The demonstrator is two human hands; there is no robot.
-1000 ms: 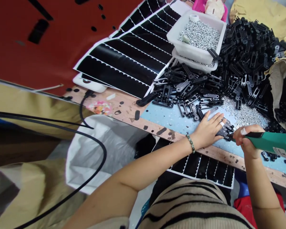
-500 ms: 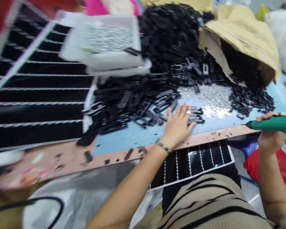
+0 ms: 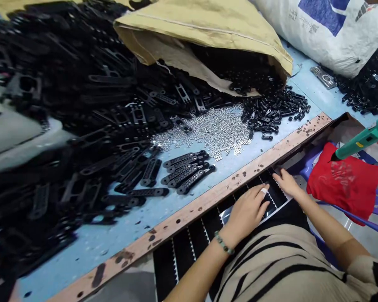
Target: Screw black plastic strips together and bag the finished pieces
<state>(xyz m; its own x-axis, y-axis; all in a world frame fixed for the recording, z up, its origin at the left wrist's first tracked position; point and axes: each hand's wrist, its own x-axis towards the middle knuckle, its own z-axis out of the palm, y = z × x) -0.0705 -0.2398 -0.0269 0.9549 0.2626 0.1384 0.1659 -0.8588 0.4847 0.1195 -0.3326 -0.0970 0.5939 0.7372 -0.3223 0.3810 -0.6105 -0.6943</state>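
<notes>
A black slotted tray (image 3: pixel 189 247) with white scalloped dividers lies across the lap. My left hand (image 3: pixel 247 209) rests over the tray's middle, fingers stretched out, with white tape round one finger. Beside the tray's right end, my right hand (image 3: pixel 286 182) touches the edge with its fingers apart. Neither hand shows anything held. A green electric screwdriver (image 3: pixel 362 140) hangs tip down at the right, away from both hands. On the blue table top, several black perforated arms (image 3: pixel 189 170) lie in a neat row.
Small silver pins (image 3: pixel 223 128) are heaped behind the row, beside small black parts (image 3: pixel 274 111). A large pile of black parts (image 3: pixel 59 84) covers the left. A yellow sack (image 3: pixel 208 23) lies open behind. A wooden strip (image 3: pixel 189 214) edges the table; red cloth (image 3: pixel 343 180) lies right.
My left hand has left the row of black arms and moved down onto the tray. My right hand has let go of the screwdriver and moved to the tray. The view has swung right.
</notes>
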